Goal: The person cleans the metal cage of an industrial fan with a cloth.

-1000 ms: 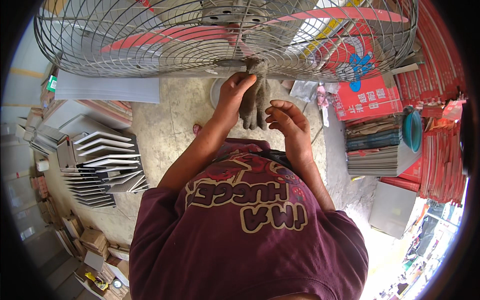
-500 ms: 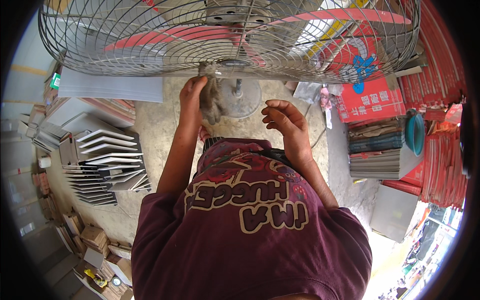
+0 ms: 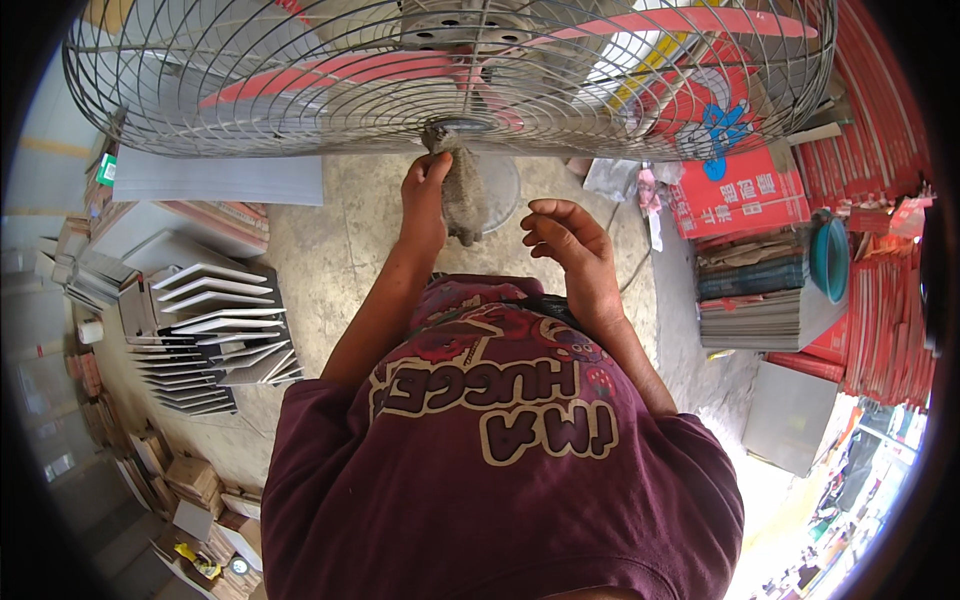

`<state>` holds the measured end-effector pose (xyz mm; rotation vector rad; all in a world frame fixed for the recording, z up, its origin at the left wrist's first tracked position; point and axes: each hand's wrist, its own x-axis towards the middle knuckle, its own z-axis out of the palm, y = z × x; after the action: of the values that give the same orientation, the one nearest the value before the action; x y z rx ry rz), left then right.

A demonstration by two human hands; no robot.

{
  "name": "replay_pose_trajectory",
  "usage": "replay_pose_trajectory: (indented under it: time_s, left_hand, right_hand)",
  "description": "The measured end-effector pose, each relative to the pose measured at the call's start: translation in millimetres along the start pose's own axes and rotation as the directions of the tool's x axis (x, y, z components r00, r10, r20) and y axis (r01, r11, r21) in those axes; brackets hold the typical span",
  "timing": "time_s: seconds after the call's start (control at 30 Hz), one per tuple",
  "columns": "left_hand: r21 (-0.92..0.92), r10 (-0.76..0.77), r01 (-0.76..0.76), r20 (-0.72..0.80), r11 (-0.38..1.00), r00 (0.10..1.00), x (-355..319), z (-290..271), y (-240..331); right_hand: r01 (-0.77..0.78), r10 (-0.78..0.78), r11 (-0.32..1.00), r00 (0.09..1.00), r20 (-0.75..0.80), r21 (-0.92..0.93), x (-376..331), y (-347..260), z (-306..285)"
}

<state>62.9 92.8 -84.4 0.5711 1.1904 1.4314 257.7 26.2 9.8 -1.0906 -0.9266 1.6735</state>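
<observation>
Head view, looking down: the left hand was up by the near face of a large caged fan, thumb and fingers pinching a limp grey-brown knitted glove near its upper left edge. The glove hung just below the fan's centre, over the floor, its lower end loose and partly covering the round base. Right hand to the right, apart from the glove, fingers loosely bent and thumb away from them, nothing in the grasp. Main hazard, as I judged it: snagging. The glove's upper end lay across the lower wires of the guard; whether it touched them or only overlapped in the line of sight could not be told from this angle. A rough knit could catch on a wire and tug out of that small grip. Red blades showed crisp edges behind the mesh; were they driven, loose yarn or a fingertip slipped through a gap could be struck. Second risk, a drop: one hand alone bore the glove by a pinch, so a slackened thumb would let it fall toward the base or the concrete floor.
</observation>
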Motion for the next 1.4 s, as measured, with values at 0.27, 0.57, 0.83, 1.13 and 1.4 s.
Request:
replay_pose_trajectory:
  time_s: [0.27,0.57,0.83,1.13,1.4]
  left_hand:
    - [0.036,-0.093,0.088,0.222,0.996,0.971,-14,40,6]
    - [-0.151,-0.066,0.113,0.288,0.982,0.955,-33,46,63]
    - [-0.25,0.05,0.003,0.205,0.968,0.977,-28,-13,81]
    - [-0.359,0.095,-0.082,0.018,0.93,0.995,-28,-45,93]
    - [-0.326,0.124,-0.086,0.096,0.941,0.988,-37,8,75]
  right_hand:
    - [-0.004,0.005,1.0,0.999,-0.04,0.016,-3,3,-3]
    - [0.016,-0.015,0.999,0.999,-0.032,0.043,-1,5,-3]
    - [-0.006,0.006,0.999,1.0,0.011,0.034,2,5,2]
    - [-0.008,0.007,1.0,1.0,0.03,0.021,3,6,2]
    - [-0.016,0.015,1.0,0.999,0.046,0.004,3,7,2]
